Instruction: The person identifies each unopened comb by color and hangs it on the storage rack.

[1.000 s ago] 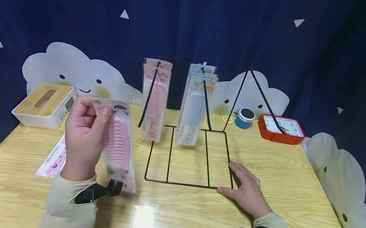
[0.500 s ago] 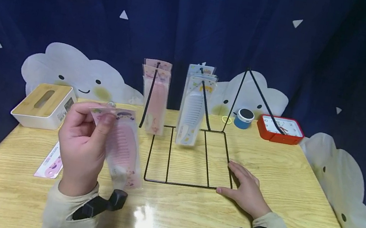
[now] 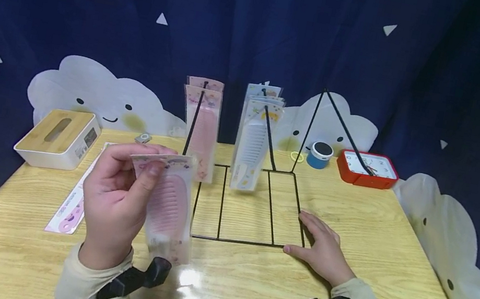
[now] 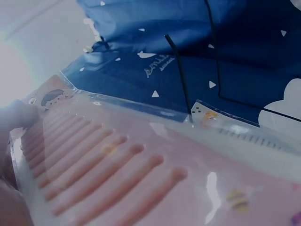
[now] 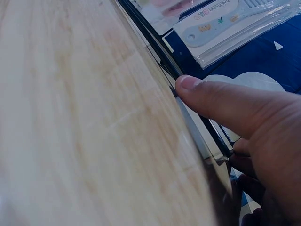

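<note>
My left hand (image 3: 116, 203) pinches the top edge of a packaged pink comb (image 3: 169, 206) between thumb and fingers; the package hangs down over the table's near left. In the left wrist view the pink comb (image 4: 108, 160) fills the lower half. At the right, my right hand (image 3: 323, 248) rests on the near right corner of a black wire display rack (image 3: 272, 213), its thumb (image 5: 207, 92) on the bar in the right wrist view. Pink packaged combs (image 3: 204, 133) hang from the rack's left hook, and blue packaged combs (image 3: 254, 141) from the hook beside it.
A flat pink-and-white package (image 3: 67, 210) lies left, partly behind my left hand. Further back stand a wood-topped tissue box (image 3: 58, 140), a small grey item (image 3: 143, 138), a blue jar (image 3: 320, 155), a yellow ring (image 3: 297, 157) and a red clock (image 3: 367, 170).
My left hand has moved right and slightly toward me, carrying the pink comb closer to the rack. The hanging pink combs have shifted slightly. My right hand has stayed in place.
</note>
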